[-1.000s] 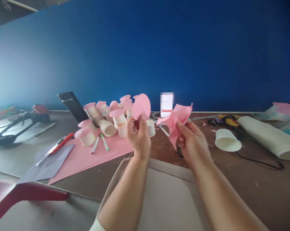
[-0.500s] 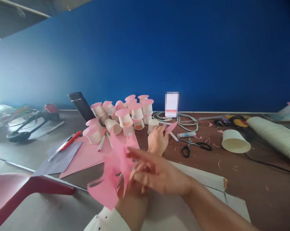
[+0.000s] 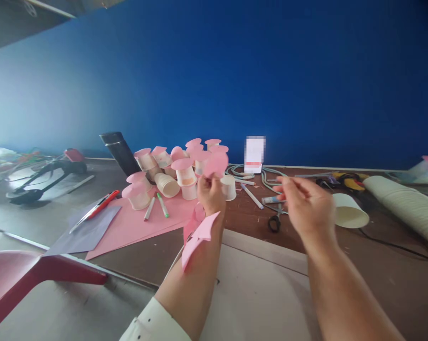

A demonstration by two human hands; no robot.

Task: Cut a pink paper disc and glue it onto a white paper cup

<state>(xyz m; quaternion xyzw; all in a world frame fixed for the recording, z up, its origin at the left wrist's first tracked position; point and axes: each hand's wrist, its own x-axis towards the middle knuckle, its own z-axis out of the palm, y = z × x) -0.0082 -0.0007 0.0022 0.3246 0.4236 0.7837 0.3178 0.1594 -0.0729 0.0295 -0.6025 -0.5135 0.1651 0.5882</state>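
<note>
My left hand (image 3: 210, 194) is raised above the table edge, pinching a pink paper circle (image 3: 215, 164) between thumb and fingers. A cut pink paper scrap (image 3: 198, 235) hangs loose against my left wrist, held by neither hand. To the right, my right hand (image 3: 306, 202) hovers over the brown table with its fingers stretched out to the left and nothing in them. Black scissors (image 3: 275, 219) lie just below and left of it. A cluster of paper cups with pink paper tops (image 3: 180, 170) stands behind my left hand.
A pink sheet (image 3: 135, 225) carries two markers (image 3: 156, 206). A red utility knife (image 3: 99, 205) lies on grey paper, a black flask (image 3: 120, 152) behind. A tipped paper cup (image 3: 350, 212), a cup stack (image 3: 405, 206), a glue stick (image 3: 270, 200), cables, a white board (image 3: 259, 289) and a red chair (image 3: 32, 274) are around.
My right hand carried the pink scrap down to the left, let it go and came back right with nothing in it. My left hand kept the pink circle throughout.
</note>
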